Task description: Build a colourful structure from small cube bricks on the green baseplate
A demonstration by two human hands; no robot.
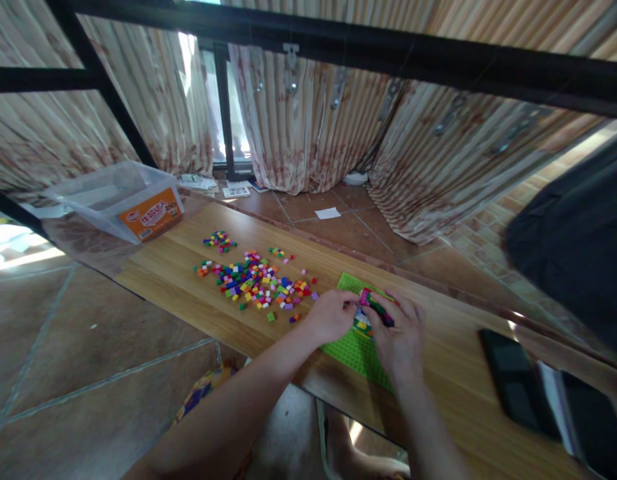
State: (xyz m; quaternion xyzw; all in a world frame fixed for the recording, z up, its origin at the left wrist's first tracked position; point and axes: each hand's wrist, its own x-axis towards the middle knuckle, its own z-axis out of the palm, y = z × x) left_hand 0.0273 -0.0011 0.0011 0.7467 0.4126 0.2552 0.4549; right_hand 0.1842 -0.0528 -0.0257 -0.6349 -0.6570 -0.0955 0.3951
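A bright green studded baseplate lies on the wooden table, with a small colourful toy brick build on it in pink, dark green, white and yellow. My right hand reaches over the right side of the build, its thumb and fingers closed around the bricks. On the left side, my left hand has its fingertips pinched together against the build; what they hold, if anything, is hidden. Loose toy bricks in many colours are spread to the left of the plate.
A clear plastic box with an orange label stands at the table's far left end. A black phone-like device and a dark-covered notebook lie at the right. A black metal bar crosses above, before curtains.
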